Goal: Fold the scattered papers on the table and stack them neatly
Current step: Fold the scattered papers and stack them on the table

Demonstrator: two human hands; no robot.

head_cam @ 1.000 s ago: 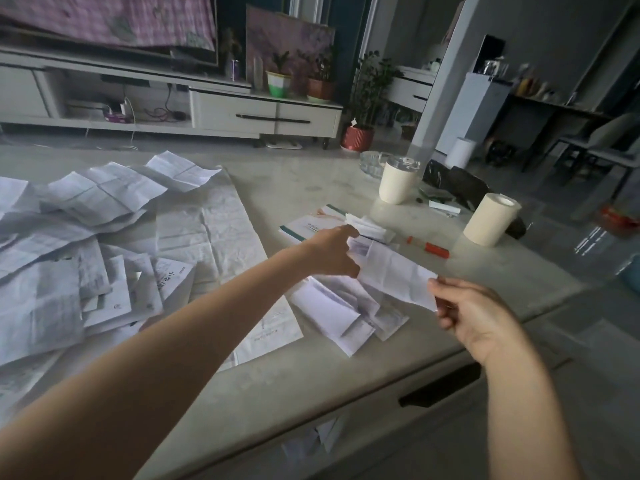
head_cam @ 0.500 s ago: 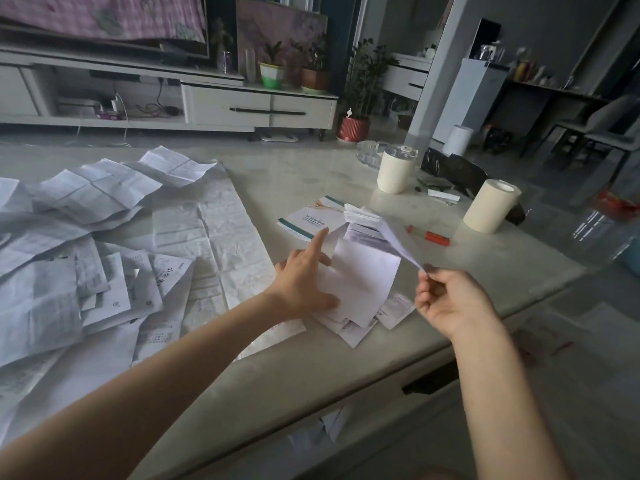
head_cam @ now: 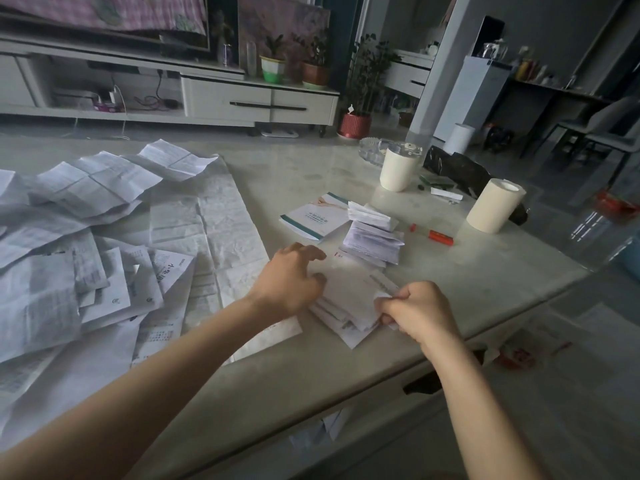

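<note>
Table [head_cam: 311, 372], front edge: left hand [head_cam: 291, 282], fingers loose, atop folded paper [head_cam: 349, 292]; right hand [head_cam: 419, 313], fingers tight on its corner.

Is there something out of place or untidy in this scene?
Yes. Some white papers lie below the front edge of the pale stone table and have apparently fallen off it. Also, the near white paper pile is fanned out, with uneven edges.
</note>
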